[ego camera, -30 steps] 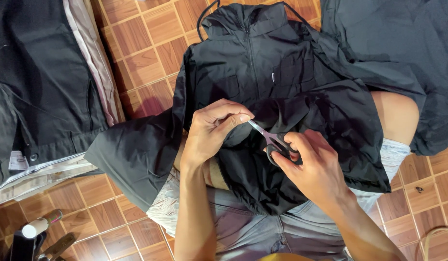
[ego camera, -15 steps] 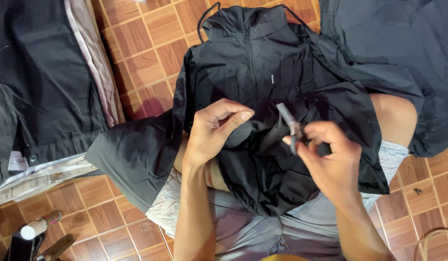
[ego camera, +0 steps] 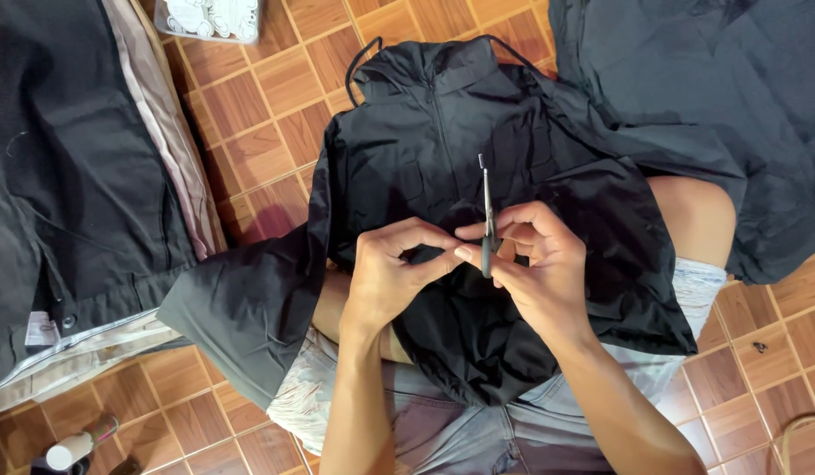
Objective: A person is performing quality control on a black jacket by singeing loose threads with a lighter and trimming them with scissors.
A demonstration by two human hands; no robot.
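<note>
A black zip jacket [ego camera: 443, 149] lies spread over my lap and the tiled floor, collar away from me. My right hand [ego camera: 535, 264] holds small thread snips [ego camera: 487, 211] upright, blades pointing away from me. My left hand [ego camera: 390, 273] pinches a fold of the jacket's fabric just left of the snips, and its fingertips touch my right thumb. My bare knee [ego camera: 689, 215] shows under the jacket at the right.
A pile of dark garments with pale lining [ego camera: 82, 176] lies on the left. Another dark garment [ego camera: 715, 97] covers the top right. A white patterned box [ego camera: 209, 18] sits at the top edge. A small bottle [ego camera: 73, 447] lies at the bottom left on the brown tiles.
My right hand has lifted the snips off the fabric and turned them upright. My hands have come together at the middle. The view shifted slightly, showing the box at the top.
</note>
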